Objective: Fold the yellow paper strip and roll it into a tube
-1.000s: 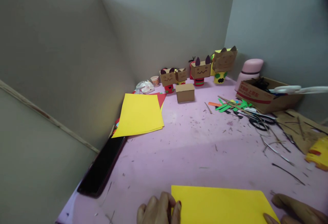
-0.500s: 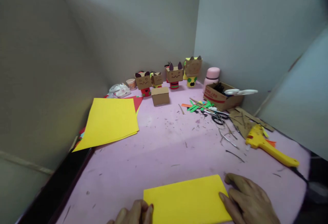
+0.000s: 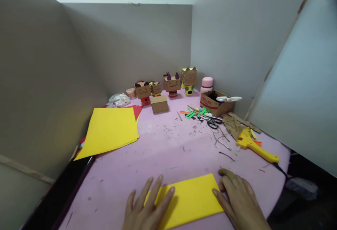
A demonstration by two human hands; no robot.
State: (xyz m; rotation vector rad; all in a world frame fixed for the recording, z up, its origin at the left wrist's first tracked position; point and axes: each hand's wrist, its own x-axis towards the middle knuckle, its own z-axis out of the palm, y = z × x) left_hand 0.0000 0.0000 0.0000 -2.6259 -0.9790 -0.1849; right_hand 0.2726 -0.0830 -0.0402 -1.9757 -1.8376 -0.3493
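A folded yellow sheet (image 3: 193, 200) lies on the table near the bottom edge of the view, slightly turned. My left hand (image 3: 150, 207) is over its left end, fingers spread and stretched out, its thumb above the sheet. At the right end my right hand (image 3: 237, 196) has its thumb on the sheet and its bent fingers by the edge, gripping it there. Whether the sheet is paper or thin foam I cannot tell.
Larger yellow sheets (image 3: 110, 131) lie at left. Cardboard figures (image 3: 172, 84), a small box (image 3: 159, 104), a pink bottle (image 3: 206, 84) and a carton (image 3: 217, 105) stand behind. Scissors (image 3: 212, 123), green scraps (image 3: 195, 112) and a yellow glue gun (image 3: 256, 145) lie right.
My left hand has gone from curled fingers at the sheet's left edge to spread fingers over it. The right hand stays at the right end. The camera view has shifted.
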